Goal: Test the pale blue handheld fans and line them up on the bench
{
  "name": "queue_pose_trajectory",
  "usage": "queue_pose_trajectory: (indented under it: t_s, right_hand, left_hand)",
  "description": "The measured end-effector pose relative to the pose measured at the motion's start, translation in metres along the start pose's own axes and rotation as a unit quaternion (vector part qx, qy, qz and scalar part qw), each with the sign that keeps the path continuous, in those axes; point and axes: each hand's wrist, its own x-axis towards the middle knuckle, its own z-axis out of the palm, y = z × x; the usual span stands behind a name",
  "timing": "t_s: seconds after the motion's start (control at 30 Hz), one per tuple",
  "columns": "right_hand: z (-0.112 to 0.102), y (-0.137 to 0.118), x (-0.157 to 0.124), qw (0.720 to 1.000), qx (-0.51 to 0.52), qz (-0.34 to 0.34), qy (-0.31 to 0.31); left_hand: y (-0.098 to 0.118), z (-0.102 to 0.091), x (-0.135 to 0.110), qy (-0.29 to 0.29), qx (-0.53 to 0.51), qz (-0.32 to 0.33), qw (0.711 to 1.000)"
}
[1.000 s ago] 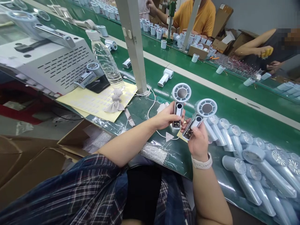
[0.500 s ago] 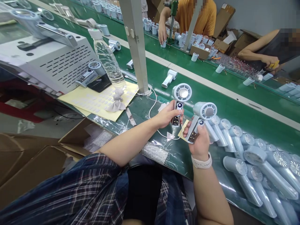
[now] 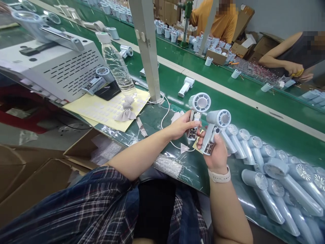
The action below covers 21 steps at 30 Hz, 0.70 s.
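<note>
My left fingers [image 3: 191,119] are wrapped round the handle of one small fan [image 3: 197,113], thumb lying across the front panel. My right fingers [image 3: 214,140] are clamped on the handle of a second fan [image 3: 215,127], thumb pressed on the round button below its head. Both fans are held off the table [image 3: 254,118], side by side and nearly touching.

Change over the last second: the right fan's head has turned from facing me to pointing off to the right, and it has drawn in closer to the left fan. The left fan's little screen, lit half a second ago, now reads pale; I cannot tell if it is on. My judgement: I am checking the pair together, button by button.

Just right of my right hand [image 3: 217,154] lies a heap of wrapped fans [image 3: 274,176]. Behind my left hand [image 3: 181,126], a white cable [image 3: 164,117] runs toward the post [image 3: 147,47]; further left, a yellow sticker sheet [image 3: 101,110] and a water bottle [image 3: 115,66].
</note>
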Motion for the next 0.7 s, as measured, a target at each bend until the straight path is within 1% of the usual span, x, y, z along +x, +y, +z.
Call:
queue_pose_trajectory:
  t_s: [0.13,0.23,0.33,0.43,0.53,0.6,0.63,0.7]
  right_hand:
    - [-0.0001,0.0016,0.0013,1.0,0.008,0.012,0.014]
    - [-0.0013,0.0033,0.0009,1.0,-0.015,0.02,0.017]
    - [-0.0026,0.0043,0.0012,0.999,-0.036,0.025,0.019]
    - [-0.0034,0.0037,0.0026,0.998,-0.057,0.01,0.023]
    - [-0.0035,0.0032,0.0047,0.996,-0.087,-0.008,0.01]
    - [-0.0027,0.0044,0.0058,0.995,-0.095,-0.024,-0.016]
    - [-0.002,0.0055,0.0061,0.995,-0.093,-0.032,-0.03]
    - [-0.0004,0.0077,0.0057,0.994,-0.085,-0.054,-0.04]
  left_hand:
    - [-0.0029,-0.001,0.002,0.013,0.005,0.015,1.0]
    - [-0.0024,-0.0004,0.0033,0.036,0.01,0.02,0.999]
    - [-0.0004,0.0004,0.0031,0.045,0.02,0.017,0.999]
    - [0.0001,0.0002,0.0029,0.062,0.042,0.03,0.997]
    - [-0.0012,-0.0003,0.0034,0.079,0.058,0.021,0.995]
    - [-0.0028,0.0002,0.0035,0.071,0.041,0.02,0.996]
    - [-0.0038,0.0009,0.0033,0.055,0.018,0.02,0.998]
    - [-0.006,0.0028,0.0026,-0.008,-0.044,0.003,0.999]
